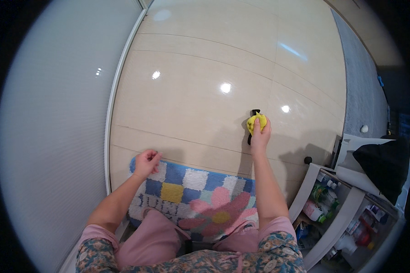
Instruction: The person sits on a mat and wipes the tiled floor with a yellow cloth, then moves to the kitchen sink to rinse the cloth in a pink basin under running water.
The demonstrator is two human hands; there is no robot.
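My right hand [261,135] grips a bunched yellow cloth [257,123], with the thumb laid over it. Behind the cloth, parts of a black object [256,111] stick out above and below; what it is, I cannot tell. Both are over the beige tiled floor [191,95]. My left hand [148,163] is at the upper left corner of a checkered floor mat [195,178] with a pink flower on it. Its fingers are curled in, and no object shows in them.
A frosted panel with a white frame [117,82] rises at the left. At the lower right stands a shelf unit [341,218] full of bottles, with a black cloth item [384,167] beside it. A grey rug [358,75] lies further right.
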